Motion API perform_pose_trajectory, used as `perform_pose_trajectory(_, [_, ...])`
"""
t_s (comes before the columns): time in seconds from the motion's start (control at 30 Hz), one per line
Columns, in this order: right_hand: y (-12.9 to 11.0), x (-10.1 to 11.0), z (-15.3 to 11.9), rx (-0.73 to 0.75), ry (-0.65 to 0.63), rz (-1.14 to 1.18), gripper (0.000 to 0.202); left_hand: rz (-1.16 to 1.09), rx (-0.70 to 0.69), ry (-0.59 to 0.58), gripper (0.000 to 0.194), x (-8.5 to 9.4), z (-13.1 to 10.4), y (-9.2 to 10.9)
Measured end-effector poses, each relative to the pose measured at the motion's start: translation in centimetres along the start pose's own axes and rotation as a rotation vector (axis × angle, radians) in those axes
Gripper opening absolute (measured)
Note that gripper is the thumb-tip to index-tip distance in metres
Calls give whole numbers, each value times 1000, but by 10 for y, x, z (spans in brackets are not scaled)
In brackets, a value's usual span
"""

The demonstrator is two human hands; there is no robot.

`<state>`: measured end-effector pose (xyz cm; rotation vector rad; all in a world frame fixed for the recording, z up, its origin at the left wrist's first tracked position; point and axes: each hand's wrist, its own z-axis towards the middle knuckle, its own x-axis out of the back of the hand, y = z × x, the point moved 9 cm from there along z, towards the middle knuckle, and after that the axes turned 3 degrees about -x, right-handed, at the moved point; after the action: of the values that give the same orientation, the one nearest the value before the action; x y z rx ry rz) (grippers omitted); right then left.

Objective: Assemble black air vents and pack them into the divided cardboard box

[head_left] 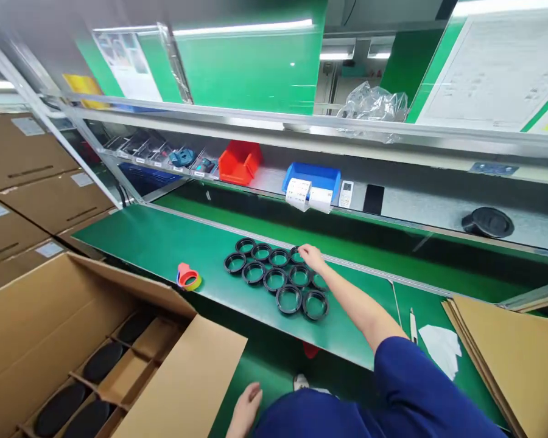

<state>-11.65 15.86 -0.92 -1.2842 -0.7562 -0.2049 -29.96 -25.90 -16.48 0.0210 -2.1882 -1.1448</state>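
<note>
Several round black rings (275,280) lie in rows on the green table (155,237). My right hand (312,257) reaches over the table to the ring at the far right of the back row, its fingers closed at that ring's edge. Low in the view, my left hand (247,406) hangs in front of the table, near the flap of the open cardboard box (201,365). Its fingers are curled together, and what they hold, if anything, is hidden. Round black pieces (103,361) sit in the box's divided compartments.
A tape dispenser (189,278) lies near the front edge. At the right are a cutter (413,326), white cloth (441,348) and cardboard sheets (516,359). The shelf above holds a red bin (240,163), a blue bin (315,176) and a black round part (488,221).
</note>
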Motion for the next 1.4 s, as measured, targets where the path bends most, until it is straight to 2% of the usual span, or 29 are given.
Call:
perform_pose_trajectory(0.03, [-2, 21, 28, -2, 86, 34, 35, -35, -19, -9, 47, 1, 14, 14])
perform_pose_trajectory(0.1, [-13, 54, 75, -1, 230, 94, 40, -114, -97, -15, 56, 5, 48, 56])
perform_pose_trajectory(0.17, [-27, 76, 108, -10, 344, 159, 44, -153, -189, -8, 61, 15, 82, 109])
perform_pose_trajectory(0.23, [-40, 89, 127, -39, 422, 222, 45, -139, -282, -6, 60, 26, 113, 167])
perform_pose_trajectory(0.43, [-58, 100, 141, -132, 520, 377, 44, 4, -683, 12, 39, 50, 178, 354])
perform_pose_trajectory(0.57, [-60, 114, 147, -105, 605, 446, 35, 109, -990, 117, 31, 59, 210, 479])
perform_pose_trajectory(0.67, [-57, 121, 153, -85, 636, 482, 31, 214, -1223, 171, 34, 49, 221, 561])
perform_pose_trajectory(0.73, [-55, 123, 154, -83, 652, 491, 31, 326, -1315, 126, 38, 31, 227, 600])
perform_pose_trajectory(0.83, [-49, 125, 151, -107, 674, 474, 30, 512, -1342, -2, 43, 2, 239, 630])
perform_pose_trajectory(0.93, [-45, 125, 146, -123, 669, 439, 28, 602, -1338, -76, 47, -14, 246, 636])
perform_pose_trajectory(1.13, [-45, 132, 149, -99, 655, 471, 30, 586, -1332, -69, 49, -16, 253, 629])
perform_pose_trajectory(1.27, [-46, 133, 152, -167, 635, 376, 28, 599, -1308, -80, 49, -16, 253, 627])
perform_pose_trajectory(1.4, [-52, 132, 148, -153, 625, 337, 22, 616, -1274, -90, 49, -16, 253, 629])
